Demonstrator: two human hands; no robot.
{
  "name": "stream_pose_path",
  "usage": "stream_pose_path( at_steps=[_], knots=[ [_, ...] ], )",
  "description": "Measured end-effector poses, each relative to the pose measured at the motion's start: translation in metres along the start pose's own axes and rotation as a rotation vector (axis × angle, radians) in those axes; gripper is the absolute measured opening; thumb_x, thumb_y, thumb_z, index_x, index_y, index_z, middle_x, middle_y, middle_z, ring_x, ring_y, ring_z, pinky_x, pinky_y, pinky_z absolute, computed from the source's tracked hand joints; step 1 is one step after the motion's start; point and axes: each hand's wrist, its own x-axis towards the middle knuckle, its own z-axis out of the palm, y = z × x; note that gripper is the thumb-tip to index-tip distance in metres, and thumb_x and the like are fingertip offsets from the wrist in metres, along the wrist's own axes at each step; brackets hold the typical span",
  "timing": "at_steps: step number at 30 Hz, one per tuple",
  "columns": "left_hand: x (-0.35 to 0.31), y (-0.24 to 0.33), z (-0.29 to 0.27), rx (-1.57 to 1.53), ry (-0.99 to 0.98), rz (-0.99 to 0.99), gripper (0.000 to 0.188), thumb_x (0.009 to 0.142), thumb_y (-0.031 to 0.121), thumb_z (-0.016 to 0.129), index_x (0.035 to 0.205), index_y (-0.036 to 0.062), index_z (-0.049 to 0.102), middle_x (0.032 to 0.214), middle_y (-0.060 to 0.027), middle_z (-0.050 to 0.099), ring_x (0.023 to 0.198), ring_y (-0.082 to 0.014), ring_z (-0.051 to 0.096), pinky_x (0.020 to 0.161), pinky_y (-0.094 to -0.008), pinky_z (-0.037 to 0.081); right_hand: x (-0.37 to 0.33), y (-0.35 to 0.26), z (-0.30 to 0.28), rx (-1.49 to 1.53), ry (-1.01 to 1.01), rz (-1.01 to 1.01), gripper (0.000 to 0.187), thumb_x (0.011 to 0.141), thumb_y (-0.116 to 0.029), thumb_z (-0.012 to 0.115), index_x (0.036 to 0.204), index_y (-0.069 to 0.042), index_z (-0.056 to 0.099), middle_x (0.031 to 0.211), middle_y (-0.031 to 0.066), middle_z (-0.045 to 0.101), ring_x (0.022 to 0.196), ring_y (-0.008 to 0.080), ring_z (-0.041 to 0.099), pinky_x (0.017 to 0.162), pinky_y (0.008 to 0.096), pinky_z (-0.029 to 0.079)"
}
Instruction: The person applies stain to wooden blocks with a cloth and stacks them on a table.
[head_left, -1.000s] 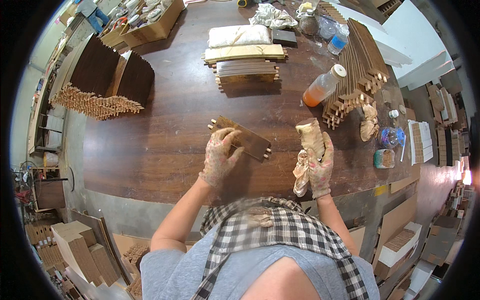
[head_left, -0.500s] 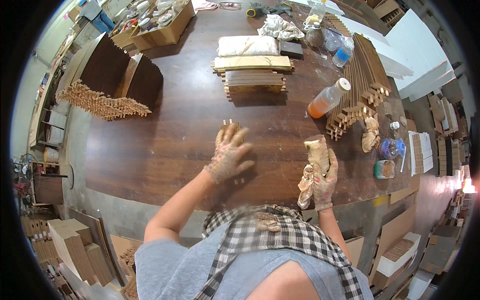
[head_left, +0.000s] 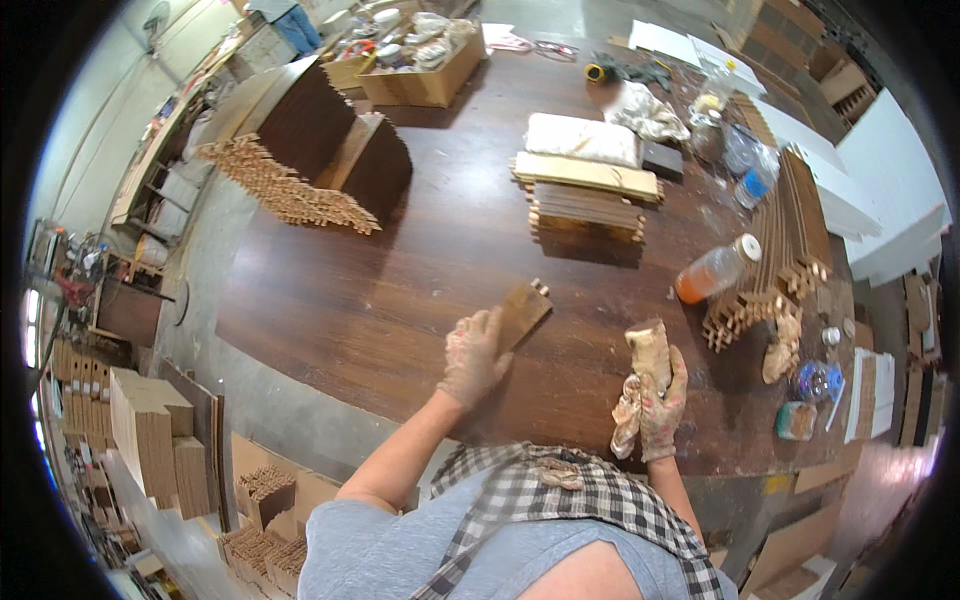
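Note:
My left hand (head_left: 474,358), in a patterned work glove, grips the near end of a small brown wooden board (head_left: 525,313). Pale pegs stick out of the board's far end, which points away to the right. In its glove, my right hand (head_left: 662,408) is closed round a cloth-wrapped pad (head_left: 648,352), stained cream and brown. A crumpled rag (head_left: 627,410) hangs at that hand's left side. Beyond the hands lies a stack of dark pegged boards (head_left: 585,212), with a pale board (head_left: 590,176) and a folded white cloth (head_left: 582,140) behind it.
On the brown table (head_left: 330,330), a tall stack of pegged boards (head_left: 290,190) stands far left. A bottle of orange liquid (head_left: 712,272) leans at the right beside more stacked boards (head_left: 790,230). A cardboard box (head_left: 425,80) of supplies sits at the back.
The whole view has shifted, with the table's things now further right and lower. My left hand's fingers have gone from spread over the board to gripping its near end; the board now slants rightward.

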Motion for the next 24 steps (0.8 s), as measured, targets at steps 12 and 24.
stream_pose_path(
  at_steps=[12, 24],
  knots=[
    [0.041, -0.042, -0.048, -0.164, 0.454, 0.156, 0.092, 0.064, 0.013, 0.080, 0.143, -0.0015, 0.036, 0.117, -0.0167, 0.058, 0.103, -0.0351, 0.054, 0.091, -0.0449, 0.044, 0.004, 0.011, 0.007, 0.057, -0.044, 0.039, 0.055, 0.092, 0.000, 0.061, 0.142, 0.001, 0.038, 0.129, 0.0102, 0.051, 0.107, 0.0153, 0.056, 0.086, 0.0270, 0.050],
    [0.180, -0.169, -0.190, 0.447, 0.607, -0.181, 0.048, 0.083, 0.029, 0.071, 0.124, 0.0076, 0.060, 0.127, -0.0124, 0.058, 0.112, -0.0343, 0.056, 0.095, -0.0449, 0.046, 0.009, -0.008, 0.020, 0.406, -0.085, 0.218, 0.054, 0.091, 0.006, 0.056, 0.141, -0.003, 0.038, 0.115, 0.0074, 0.053, 0.075, 0.0064, 0.052, 0.056, 0.0160, 0.043]
  ],
)
